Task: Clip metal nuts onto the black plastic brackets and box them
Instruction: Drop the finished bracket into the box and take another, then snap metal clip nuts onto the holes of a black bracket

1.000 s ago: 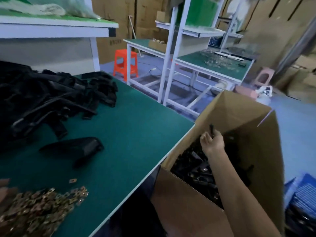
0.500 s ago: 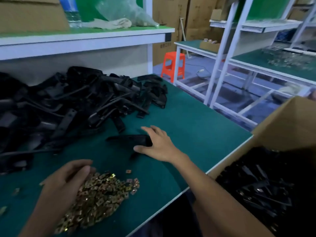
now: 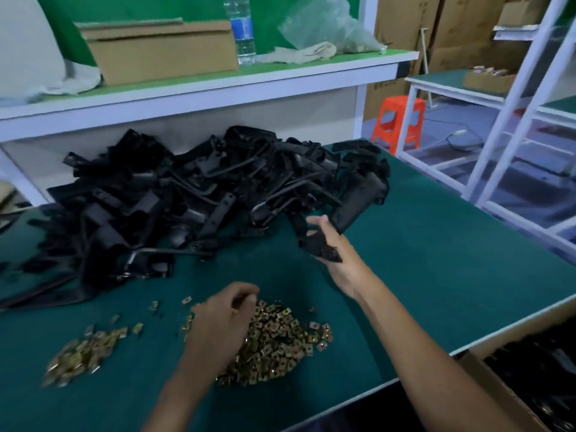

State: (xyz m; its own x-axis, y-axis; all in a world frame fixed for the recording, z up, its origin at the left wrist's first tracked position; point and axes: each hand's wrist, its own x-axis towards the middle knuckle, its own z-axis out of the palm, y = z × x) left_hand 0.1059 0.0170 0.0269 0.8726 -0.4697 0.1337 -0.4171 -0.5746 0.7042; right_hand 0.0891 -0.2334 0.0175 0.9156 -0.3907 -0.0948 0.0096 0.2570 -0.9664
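A big heap of black plastic brackets (image 3: 174,198) lies at the back of the green table (image 3: 436,260). My right hand (image 3: 330,247) holds one black bracket (image 3: 358,198) lifted off the table beside the heap. A pile of brass-coloured metal nuts (image 3: 280,341) lies near the front edge. My left hand (image 3: 224,316) rests on that pile with its fingers curled into the nuts; what it pinches is hidden. The cardboard box (image 3: 492,385) with finished black brackets shows at the lower right.
A smaller scatter of nuts (image 3: 84,350) lies to the left. The shelf (image 3: 218,82) above carries a cardboard box (image 3: 162,51), a water bottle (image 3: 243,29) and a plastic bag. An orange stool (image 3: 402,123) and white-framed benches stand to the right.
My right hand came out of the box, reached across the table and has picked up a bracket. My left hand came into view and settled on the nut pile.
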